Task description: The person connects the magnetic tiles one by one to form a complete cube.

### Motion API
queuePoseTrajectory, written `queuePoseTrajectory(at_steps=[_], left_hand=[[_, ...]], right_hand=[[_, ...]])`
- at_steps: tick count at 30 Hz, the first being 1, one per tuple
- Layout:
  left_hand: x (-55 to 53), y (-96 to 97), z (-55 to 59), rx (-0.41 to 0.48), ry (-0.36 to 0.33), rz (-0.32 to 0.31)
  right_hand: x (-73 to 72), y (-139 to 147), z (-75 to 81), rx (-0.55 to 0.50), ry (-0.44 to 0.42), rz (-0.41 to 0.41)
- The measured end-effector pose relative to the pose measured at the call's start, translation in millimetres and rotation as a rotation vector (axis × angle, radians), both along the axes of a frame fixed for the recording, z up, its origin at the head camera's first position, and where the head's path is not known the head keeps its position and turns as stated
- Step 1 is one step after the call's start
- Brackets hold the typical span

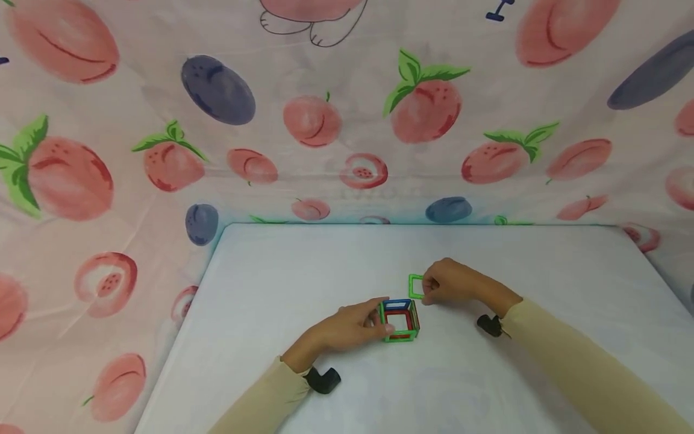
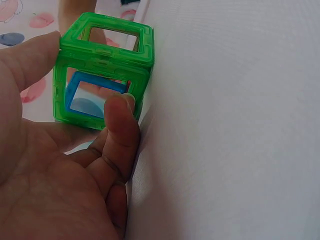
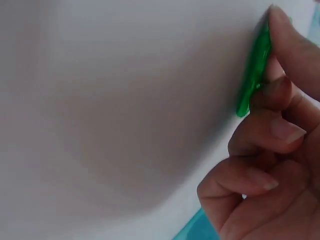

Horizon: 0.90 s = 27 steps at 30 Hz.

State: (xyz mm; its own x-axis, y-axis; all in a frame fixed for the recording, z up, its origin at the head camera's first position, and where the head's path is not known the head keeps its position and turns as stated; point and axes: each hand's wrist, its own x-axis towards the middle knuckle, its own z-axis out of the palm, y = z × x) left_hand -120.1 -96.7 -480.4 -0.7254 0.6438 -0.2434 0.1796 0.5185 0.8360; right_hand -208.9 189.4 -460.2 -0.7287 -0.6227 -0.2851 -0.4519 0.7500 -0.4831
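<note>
A small open-topped box of magnetic tiles [image 1: 400, 339], with green, blue and red frames, stands on the white table. My left hand [image 1: 344, 327] holds it from the left, thumb at the near side and fingers around the far side. In the left wrist view, green tiles [image 2: 102, 59] face the palm and a blue tile [image 2: 95, 80] shows through the opening. Just beyond the box to the right, my right hand [image 1: 447, 281] pinches a loose green square magnetic tile [image 1: 411, 287] by its right side. The right wrist view shows this green tile [image 3: 256, 70] edge-on between thumb and fingers.
The white table [image 1: 303, 265] ends at a fruit-print cloth [image 1: 260, 199] hanging behind it and along the left and right. A black wrist mount [image 1: 323, 381] sits under the left wrist, and another black mount [image 1: 490, 325] under the right.
</note>
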Motion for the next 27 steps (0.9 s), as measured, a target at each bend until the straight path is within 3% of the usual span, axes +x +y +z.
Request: queuePoseTrajectory(at_steps=[4,10,17,27], left_hand=[[0.2,-1.7,-0.4,-0.003,-0.006,0.008],[1.1,-2.5,-2.1,-0.002,-0.011,0.013],[0.9,-5.2,-4.5,0.006,0.007,-0.010],[1.2,-6.8,-3.3,0.036,-0.002,-0.037]], right_hand=[[16.6,5.1,10.2,-0.096,0.052,-0.014],[49.0,-10.5,41.9,-0.216,0.076,-0.010],[81.7,-39.4,48.5,-0.114,0.096,0.024],[88.6,-53.8,47.8,-0.034,0.094,0.044]])
